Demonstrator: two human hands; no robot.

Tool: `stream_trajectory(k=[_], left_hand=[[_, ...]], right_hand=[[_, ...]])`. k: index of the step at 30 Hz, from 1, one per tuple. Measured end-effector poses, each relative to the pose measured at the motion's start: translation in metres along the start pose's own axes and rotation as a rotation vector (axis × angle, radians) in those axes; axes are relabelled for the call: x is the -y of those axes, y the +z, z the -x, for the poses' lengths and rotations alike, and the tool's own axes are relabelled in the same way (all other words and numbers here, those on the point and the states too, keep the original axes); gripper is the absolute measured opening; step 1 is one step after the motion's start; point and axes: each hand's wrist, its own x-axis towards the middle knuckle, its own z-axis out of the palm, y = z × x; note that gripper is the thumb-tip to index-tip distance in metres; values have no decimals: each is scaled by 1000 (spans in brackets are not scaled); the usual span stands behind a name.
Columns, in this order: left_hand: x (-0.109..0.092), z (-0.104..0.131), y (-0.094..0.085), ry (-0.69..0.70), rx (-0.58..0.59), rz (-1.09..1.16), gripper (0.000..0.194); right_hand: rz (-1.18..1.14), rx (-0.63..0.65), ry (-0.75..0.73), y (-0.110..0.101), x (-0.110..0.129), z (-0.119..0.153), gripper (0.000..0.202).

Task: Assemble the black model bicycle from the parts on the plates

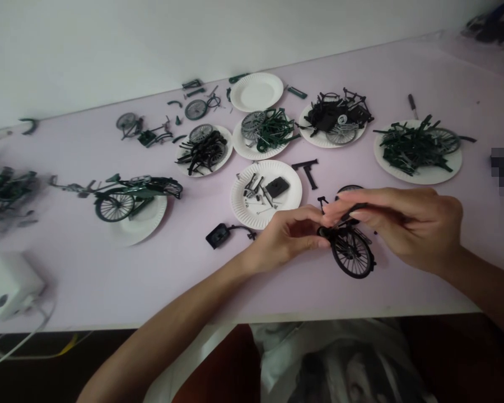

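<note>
A small black model bicycle point(353, 254) is held over the front right part of the table, one spoked wheel facing me. My left hand point(296, 235) pinches its frame from the left, thumb and fingers closed. Above the bicycle, my right hand point(415, 224) grips a thin black bar-like part point(353, 211) between thumb and fingers, against the bicycle; whether it is fixed there I cannot tell. Part of a second wheel shows behind my right fingers. Just beyond my hands is a paper plate point(237, 204) with small black parts. A black piece with a curved arm point(218, 236) lies left of my left hand.
Several paper plates of bicycle parts stand across the table, including green parts point(415, 145) and black parts point(340, 115). A green model bicycle point(115, 207) rests on a plate at left. A screwdriver point(412, 105) lies at back right. A white box with cables point(10, 285) sits front left.
</note>
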Motion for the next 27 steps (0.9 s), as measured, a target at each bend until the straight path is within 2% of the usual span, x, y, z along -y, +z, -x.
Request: stream_trajectory(k=[4,9,12,14,16,18,21,24,27], left_hand=[[3,-1,-1,30,-9,-28,22],[2,-3,0,14,-11,-37,23],[-1,-2,1,6,-2,-54,23],[-3,-2,1,-3,0,-72,22],[-3,-1,2,-7,-8,-74,21],[-2,0,2,-5,-17,-52,20],[1,0,1,16,-25,-22,22],[3,-1,0,43,-16,-23,23],[2,-2,0,44,7,-33,20]], right_hand=[[38,-58,119,1,6,-1,35],[-30,-115,96,6,1,3,20],[94,-161,85,8,0,4,24],[160,-133,37,6,0,3,37],[146,-36,-19,1,-1,2,51],[104,79,-24,-7,-1,0,56],[121,140,61,-15,2,-3,43],[111,65,155,-13,6,-5,24],[86,-7,145,-6,7,-4,16]])
